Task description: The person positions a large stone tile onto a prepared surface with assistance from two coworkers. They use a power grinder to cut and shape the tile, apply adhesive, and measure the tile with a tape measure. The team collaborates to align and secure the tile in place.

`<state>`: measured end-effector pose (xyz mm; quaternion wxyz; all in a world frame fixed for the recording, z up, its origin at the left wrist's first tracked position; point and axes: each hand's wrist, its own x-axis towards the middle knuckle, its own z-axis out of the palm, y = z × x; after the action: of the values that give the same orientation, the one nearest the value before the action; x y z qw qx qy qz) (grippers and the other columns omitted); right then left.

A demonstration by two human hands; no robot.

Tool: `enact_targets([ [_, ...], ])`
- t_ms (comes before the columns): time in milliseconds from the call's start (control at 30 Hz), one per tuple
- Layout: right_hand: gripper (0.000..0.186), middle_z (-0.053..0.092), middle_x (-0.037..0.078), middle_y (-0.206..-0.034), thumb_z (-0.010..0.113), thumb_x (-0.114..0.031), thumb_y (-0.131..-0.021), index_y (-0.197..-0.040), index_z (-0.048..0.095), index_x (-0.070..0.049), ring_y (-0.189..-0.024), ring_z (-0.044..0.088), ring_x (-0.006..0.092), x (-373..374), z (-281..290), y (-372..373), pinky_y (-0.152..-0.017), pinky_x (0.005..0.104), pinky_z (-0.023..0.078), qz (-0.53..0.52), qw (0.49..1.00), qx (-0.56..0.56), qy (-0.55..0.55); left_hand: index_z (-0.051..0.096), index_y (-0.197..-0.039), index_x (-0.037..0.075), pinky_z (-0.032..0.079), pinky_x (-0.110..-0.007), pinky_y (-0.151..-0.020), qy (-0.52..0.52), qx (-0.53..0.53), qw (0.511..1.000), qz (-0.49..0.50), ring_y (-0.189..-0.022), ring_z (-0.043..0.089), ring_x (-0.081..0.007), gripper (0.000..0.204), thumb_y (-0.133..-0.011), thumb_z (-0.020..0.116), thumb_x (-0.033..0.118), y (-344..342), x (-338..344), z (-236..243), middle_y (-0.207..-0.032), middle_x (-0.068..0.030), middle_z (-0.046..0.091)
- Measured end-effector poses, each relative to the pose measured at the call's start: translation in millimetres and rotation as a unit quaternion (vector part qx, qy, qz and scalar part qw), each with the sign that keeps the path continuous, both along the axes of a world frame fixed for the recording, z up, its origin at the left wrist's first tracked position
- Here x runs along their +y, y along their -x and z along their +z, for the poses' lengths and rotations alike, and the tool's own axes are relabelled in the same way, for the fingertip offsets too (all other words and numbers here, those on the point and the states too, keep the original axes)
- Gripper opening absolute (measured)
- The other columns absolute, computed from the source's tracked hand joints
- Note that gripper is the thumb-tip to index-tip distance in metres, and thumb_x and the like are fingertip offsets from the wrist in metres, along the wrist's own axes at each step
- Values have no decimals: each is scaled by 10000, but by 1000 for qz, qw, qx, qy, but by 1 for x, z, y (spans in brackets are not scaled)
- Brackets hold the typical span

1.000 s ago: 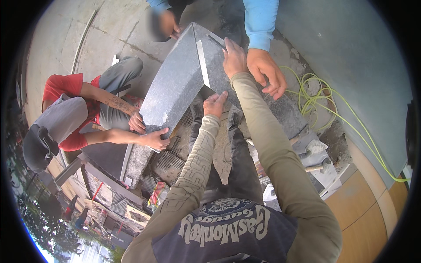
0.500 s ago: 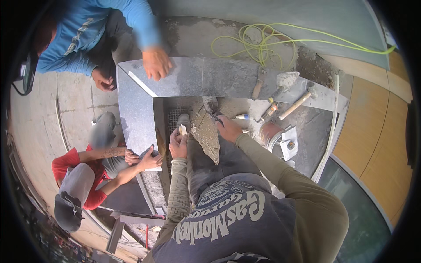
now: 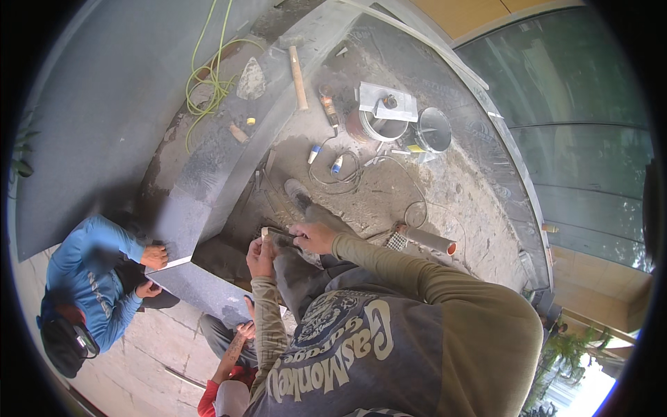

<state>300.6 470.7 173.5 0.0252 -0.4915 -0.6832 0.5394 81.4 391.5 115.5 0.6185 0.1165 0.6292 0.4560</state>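
Note:
Pinched between the fingers of my left hand point(image 3: 260, 257) is a small pale block point(image 3: 265, 232), upright in front of my legs. My right hand point(image 3: 315, 238) is closed around a thin dark tool point(image 3: 281, 232), whose exact kind is too small to make out. The tool's far end reaches the block or lies right beside it; I cannot tell whether they touch. Beneath both hands are my grey trousers and a dusty shoe point(image 3: 297, 194) on the rough ground.
Left, a blue-sleeved person's hand point(image 3: 154, 256) rests on the grey stone slab point(image 3: 182, 226); a red-sleeved person's hand point(image 3: 245, 329) is nearby. Ahead lie a hammer point(image 3: 298, 80), trowel point(image 3: 251, 82), bucket point(image 3: 434, 131), cable point(image 3: 347, 186), orange pipe point(image 3: 434, 241) and green hose point(image 3: 208, 97).
My view has swung to the right, showing more of the ground and buckets. The dark tool has come over to the pale block. The blue-sleeved person's hands have shifted along the slab.

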Motion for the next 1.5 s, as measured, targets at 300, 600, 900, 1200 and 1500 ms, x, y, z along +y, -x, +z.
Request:
enact_targets([
  [300,323,765,214,-1088,680,-160,-968,-1244,625,-3,-1026,753,360,10,-16,-152,-878,432,588,-237,968,51,62,689,-1054,42,420,-236,-613,19,17,983,-182,-677,554,-80,467,-1050,634,506,-154,59,-26,-755,-4,620],
  [600,277,775,170,-1060,721,-189,-976,-1196,675,-26,-989,769,280,97,-58,-333,-859,380,605,-201,965,152,74,543,-1369,-65,547,-527,-814,76,305,896,-313,-949,729,-444,550,-1038,603,370,-369,166,-82,-934,-332,716],
  [900,202,771,197,-1035,681,-181,-944,-1092,739,-56,-964,760,335,143,-225,-577,-864,419,592,-260,963,-29,67,545,-1360,-68,502,-575,-936,-57,653,736,-167,-1106,629,-541,423,-992,562,141,-272,406,-53,-1193,-360,651],
  [1200,129,759,196,-926,662,-171,-893,-979,726,-99,-933,744,408,177,-431,-501,-875,480,588,-140,984,-73,79,550,-1462,29,533,-556,-960,-62,790,572,-213,-1141,634,-493,504,-976,590,153,-175,639,-89,-1236,-292,672],
  [1500,395,692,175,-1304,671,-211,-871,-1251,651,-109,-1209,655,415,396,-639,-384,-1035,494,523,-339,922,-180,54,670,-1421,157,514,-445,-1025,-139,874,336,-322,-1161,688,-308,517,-958,742,376,-142,644,-157,-1236,-139,739],
])
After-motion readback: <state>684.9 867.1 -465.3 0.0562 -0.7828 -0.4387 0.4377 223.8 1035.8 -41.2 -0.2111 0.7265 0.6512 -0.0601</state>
